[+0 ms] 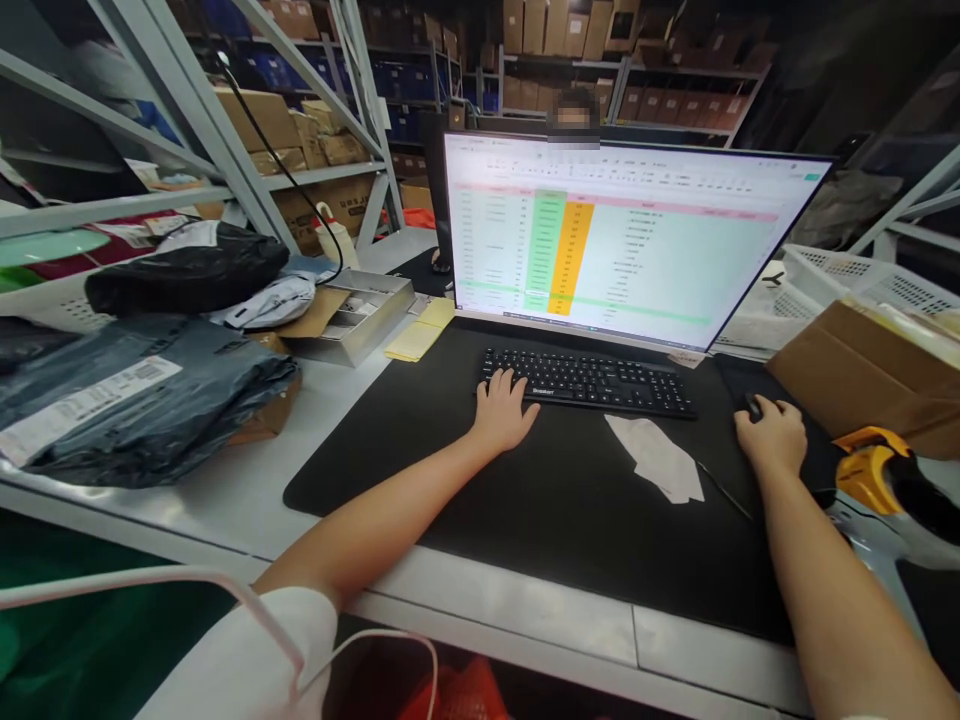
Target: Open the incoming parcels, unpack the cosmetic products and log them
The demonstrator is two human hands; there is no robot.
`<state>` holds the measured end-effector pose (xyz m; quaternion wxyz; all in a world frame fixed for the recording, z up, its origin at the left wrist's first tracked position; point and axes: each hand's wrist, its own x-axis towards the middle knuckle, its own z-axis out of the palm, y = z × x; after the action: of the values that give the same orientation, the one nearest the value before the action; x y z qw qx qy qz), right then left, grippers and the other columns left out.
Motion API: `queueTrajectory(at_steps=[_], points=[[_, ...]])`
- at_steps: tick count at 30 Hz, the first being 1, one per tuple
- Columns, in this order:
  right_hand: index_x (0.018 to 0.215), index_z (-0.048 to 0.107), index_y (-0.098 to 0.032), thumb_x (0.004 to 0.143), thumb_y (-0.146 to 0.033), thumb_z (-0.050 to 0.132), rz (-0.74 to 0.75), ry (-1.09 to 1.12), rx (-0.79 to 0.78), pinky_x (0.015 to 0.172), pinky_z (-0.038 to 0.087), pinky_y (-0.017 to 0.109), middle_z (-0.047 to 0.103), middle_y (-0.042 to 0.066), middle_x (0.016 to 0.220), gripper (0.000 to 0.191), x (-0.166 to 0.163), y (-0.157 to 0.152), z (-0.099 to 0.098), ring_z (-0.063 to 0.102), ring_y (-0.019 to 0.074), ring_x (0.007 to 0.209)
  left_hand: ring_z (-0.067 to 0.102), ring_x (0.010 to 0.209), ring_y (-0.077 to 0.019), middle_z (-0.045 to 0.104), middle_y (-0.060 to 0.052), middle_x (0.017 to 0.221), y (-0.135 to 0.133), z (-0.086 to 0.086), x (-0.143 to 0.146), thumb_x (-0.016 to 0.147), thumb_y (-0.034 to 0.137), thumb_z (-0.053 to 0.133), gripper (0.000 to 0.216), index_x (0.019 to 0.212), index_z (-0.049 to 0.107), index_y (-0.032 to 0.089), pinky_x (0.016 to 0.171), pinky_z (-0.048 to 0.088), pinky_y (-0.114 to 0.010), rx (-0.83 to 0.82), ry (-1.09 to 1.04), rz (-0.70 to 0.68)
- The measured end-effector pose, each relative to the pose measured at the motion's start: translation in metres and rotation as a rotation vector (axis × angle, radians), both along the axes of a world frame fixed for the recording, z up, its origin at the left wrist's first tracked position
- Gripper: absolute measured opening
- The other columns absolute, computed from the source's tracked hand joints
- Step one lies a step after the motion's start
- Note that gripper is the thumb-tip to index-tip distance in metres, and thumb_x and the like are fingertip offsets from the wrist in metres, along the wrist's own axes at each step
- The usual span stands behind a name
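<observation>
1. A wide flat monitor (615, 240) stands in front of me, showing a spreadsheet with green and orange columns.
2. A crumpled white paper slip (656, 458) lies on the big black desk mat (555, 500).
3. Pale yellow sticky notes (420, 333) sit at the mat's far left corner, beside a grey metal tray (360, 315).
4. Dark grey plastic mailer bags with white labels (135, 400) are piled on my left.
5. A brown cardboard box (870, 375) sits on my right, with a yellow and black handheld tool (889, 480), perhaps a barcode scanner, just before it.
6. White plastic baskets (855, 280) stand behind the box.
</observation>
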<state>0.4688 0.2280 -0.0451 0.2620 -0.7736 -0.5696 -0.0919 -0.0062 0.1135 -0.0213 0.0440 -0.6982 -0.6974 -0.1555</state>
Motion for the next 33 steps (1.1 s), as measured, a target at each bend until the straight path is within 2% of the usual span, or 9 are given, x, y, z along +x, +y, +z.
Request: queueTrajectory(at_steps=[9, 16, 22, 33], points=[[0.143, 0.068, -0.019, 0.092, -0.045, 0.052, -0.061, 0.036, -0.093, 0.106, 0.051, 0.056, 0.054, 0.018, 0.149, 0.06, -0.0017, 0.0019, 0.0052, 0.06, 0.0423, 0.126, 0.031, 0.156, -0.0369, 0.041, -0.018, 0.166, 0.0009, -0.0008, -0.0021, 0.103, 0.048, 0.048, 0.06, 0.154, 0.052, 0.016, 0.122, 0.033, -0.06, -0.005, -0.029, -0.035], [0.145, 0.067, -0.021, 0.093, -0.044, 0.052, -0.049, 0.022, -0.04, 0.111, 0.048, 0.053, 0.053, 0.015, 0.151, 0.059, 0.0013, 0.002, 0.0026, 0.058, 0.0398, 0.129, 0.03, 0.157, -0.038, 0.04, -0.017, 0.167, 0.0012, -0.0026, -0.0018, 0.103, 0.047, 0.049, 0.06, 0.155, 0.052, 0.018, 0.123, 0.032, -0.062, 0.008, -0.031, -0.055], [0.143, 0.068, -0.019, 0.092, -0.044, 0.054, -0.076, 0.024, -0.061, 0.109, 0.049, 0.052, 0.055, 0.017, 0.148, 0.058, -0.0006, 0.0009, 0.0036, 0.059, 0.0399, 0.127, 0.03, 0.157, -0.0385, 0.039, -0.018, 0.167, -0.0005, -0.0012, -0.0015, 0.103, 0.046, 0.049, 0.057, 0.155, 0.054, 0.022, 0.123, 0.031, -0.063, 0.0, -0.042, -0.074], [0.143, 0.067, -0.017, 0.093, -0.04, 0.054, -0.116, 0.032, -0.046, 0.106, 0.049, 0.052, 0.054, 0.019, 0.147, 0.057, -0.0016, 0.0002, 0.0032, 0.059, 0.0384, 0.123, 0.031, 0.156, -0.0389, 0.04, -0.018, 0.166, 0.001, -0.0002, -0.0007, 0.102, 0.044, 0.051, 0.058, 0.156, 0.053, 0.022, 0.123, 0.031, -0.064, -0.009, -0.031, -0.074]])
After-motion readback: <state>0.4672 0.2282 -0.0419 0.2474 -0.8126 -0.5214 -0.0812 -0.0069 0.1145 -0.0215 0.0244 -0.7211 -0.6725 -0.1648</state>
